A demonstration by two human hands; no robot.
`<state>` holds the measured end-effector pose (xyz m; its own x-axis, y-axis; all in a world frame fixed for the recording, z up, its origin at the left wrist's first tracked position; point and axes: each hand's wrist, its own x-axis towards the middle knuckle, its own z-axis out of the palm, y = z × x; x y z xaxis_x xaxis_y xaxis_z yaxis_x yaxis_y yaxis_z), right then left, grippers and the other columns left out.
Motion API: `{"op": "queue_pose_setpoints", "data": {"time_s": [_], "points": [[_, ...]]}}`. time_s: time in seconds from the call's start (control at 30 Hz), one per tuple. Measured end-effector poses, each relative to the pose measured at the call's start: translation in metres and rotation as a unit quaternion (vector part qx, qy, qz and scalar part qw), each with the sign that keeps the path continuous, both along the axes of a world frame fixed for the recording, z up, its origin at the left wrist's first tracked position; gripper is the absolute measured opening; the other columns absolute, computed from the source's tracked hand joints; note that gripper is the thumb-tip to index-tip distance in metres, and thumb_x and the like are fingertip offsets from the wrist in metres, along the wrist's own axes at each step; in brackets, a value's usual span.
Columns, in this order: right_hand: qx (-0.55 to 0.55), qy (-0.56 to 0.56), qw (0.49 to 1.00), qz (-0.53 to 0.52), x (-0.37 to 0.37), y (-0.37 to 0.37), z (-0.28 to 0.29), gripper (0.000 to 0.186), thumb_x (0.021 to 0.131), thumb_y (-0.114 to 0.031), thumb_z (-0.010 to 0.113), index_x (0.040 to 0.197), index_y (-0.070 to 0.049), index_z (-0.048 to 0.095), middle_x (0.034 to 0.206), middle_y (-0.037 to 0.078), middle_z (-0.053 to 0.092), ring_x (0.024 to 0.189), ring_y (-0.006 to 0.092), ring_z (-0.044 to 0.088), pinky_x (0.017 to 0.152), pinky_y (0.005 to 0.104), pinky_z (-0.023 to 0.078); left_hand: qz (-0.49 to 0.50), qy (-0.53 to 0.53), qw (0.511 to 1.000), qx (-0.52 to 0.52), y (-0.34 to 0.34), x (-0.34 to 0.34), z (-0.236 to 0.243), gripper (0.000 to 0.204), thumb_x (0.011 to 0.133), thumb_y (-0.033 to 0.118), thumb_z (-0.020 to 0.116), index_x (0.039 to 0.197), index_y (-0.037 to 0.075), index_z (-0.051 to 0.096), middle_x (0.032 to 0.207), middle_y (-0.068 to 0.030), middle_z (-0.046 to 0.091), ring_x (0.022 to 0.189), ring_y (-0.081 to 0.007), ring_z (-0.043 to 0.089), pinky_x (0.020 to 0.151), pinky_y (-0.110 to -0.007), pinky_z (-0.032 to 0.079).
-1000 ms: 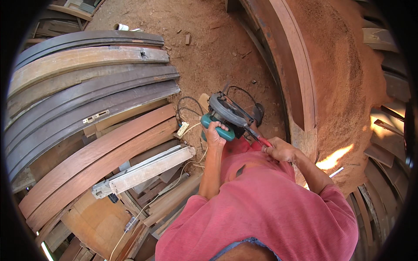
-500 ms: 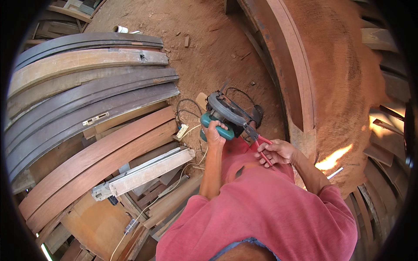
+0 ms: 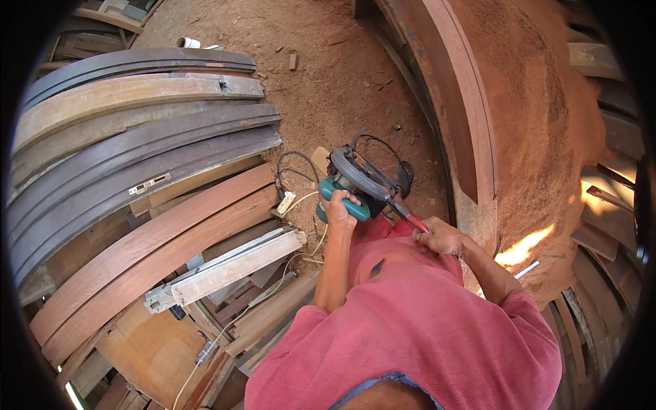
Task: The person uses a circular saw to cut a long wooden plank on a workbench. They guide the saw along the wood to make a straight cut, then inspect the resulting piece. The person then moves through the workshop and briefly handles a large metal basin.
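My left hand (image 3: 342, 208) is closed around the teal handle of a circular saw (image 3: 357, 171), which has a grey guard and is tilted near my lap. My right hand (image 3: 434, 237) is closed on red-handled pliers (image 3: 412, 221); their dark jaws reach the near side of the saw, though exactly what they grip is unclear. Black cords loop beside the saw, and a pale power strip (image 3: 286, 203) lies to its left.
Stacked planks (image 3: 143, 239) fill the left side. A long timber piece (image 3: 471, 116) runs along the right, beside heaped sawdust (image 3: 540, 109) and more boards (image 3: 608, 273). The dirt floor (image 3: 321, 89) holds wood scraps. A white cylinder (image 3: 193, 43) lies at the top left.
The plier handles spread half a second ago, with my right fingers loosened around them; now they are squeezed together again in my closed hand. The saw stays nearly in place.
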<state>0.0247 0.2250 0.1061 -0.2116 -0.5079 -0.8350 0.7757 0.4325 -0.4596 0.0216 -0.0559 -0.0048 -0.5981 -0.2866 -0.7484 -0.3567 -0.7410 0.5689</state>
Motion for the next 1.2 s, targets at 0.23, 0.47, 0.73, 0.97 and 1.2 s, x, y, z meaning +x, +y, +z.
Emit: {"op": "queue_pose_setpoints", "data": {"time_s": [0.23,0.47,0.73,0.97,1.2], "points": [[-0.170,-0.257,0.915,-0.260,0.029,0.007,-0.031,0.007,0.094,-0.004,0.053,0.090,-0.002,0.059,0.084,0.011,0.063,0.063,0.0186,0.062,0.053,0.0326,0.053,0.014,0.011,1.000,-0.006,0.002,-0.003,0.011,0.026,0.077,0.001,0.057,0.099,0.011,0.048,0.072,-0.0065,0.052,0.056,-0.0217,0.055,0.053,-0.040,0.050],[-0.201,-0.303,0.878,-0.312,0.022,0.002,-0.021,0.009,0.097,-0.007,0.052,0.097,-0.002,0.060,0.096,0.014,0.064,0.070,0.0193,0.064,0.059,0.0346,0.056,-0.006,0.041,0.999,-0.015,0.000,-0.018,0.011,0.036,0.077,0.000,0.056,0.109,0.011,0.046,0.072,-0.0070,0.052,0.055,-0.0211,0.056,0.051,-0.039,0.051],[-0.044,-0.034,0.996,-0.069,0.004,-0.003,-0.006,0.015,0.097,-0.012,0.053,0.094,0.000,0.062,0.085,0.013,0.066,0.077,0.0178,0.066,0.061,0.0321,0.052,-0.023,0.025,0.999,-0.015,0.000,-0.020,0.012,0.035,0.076,0.000,0.056,0.107,0.010,0.047,0.071,-0.0070,0.051,0.057,-0.0207,0.056,0.051,-0.038,0.051],[0.011,0.106,0.994,0.035,0.016,-0.003,-0.017,0.022,0.095,-0.019,0.056,0.080,-0.003,0.058,0.071,0.004,0.057,0.059,0.0109,0.052,0.056,0.0294,0.044,-0.021,0.012,0.999,-0.030,0.003,-0.012,0.008,0.051,0.076,-0.002,0.054,0.123,0.011,0.041,0.074,-0.0082,0.052,0.052,-0.0199,0.054,0.047,-0.036,0.051],[-0.037,-0.048,0.995,-0.080,0.023,-0.005,-0.014,0.026,0.098,-0.023,0.054,0.082,-0.004,0.058,0.066,0.001,0.052,0.055,0.0083,0.048,0.051,0.0249,0.041,-0.025,0.035,0.999,-0.009,-0.005,-0.010,0.013,0.043,0.078,-0.001,0.054,0.118,0.012,0.044,0.073,-0.0072,0.051,0.054,-0.0198,0.055,0.049,-0.037,0.051]]}}
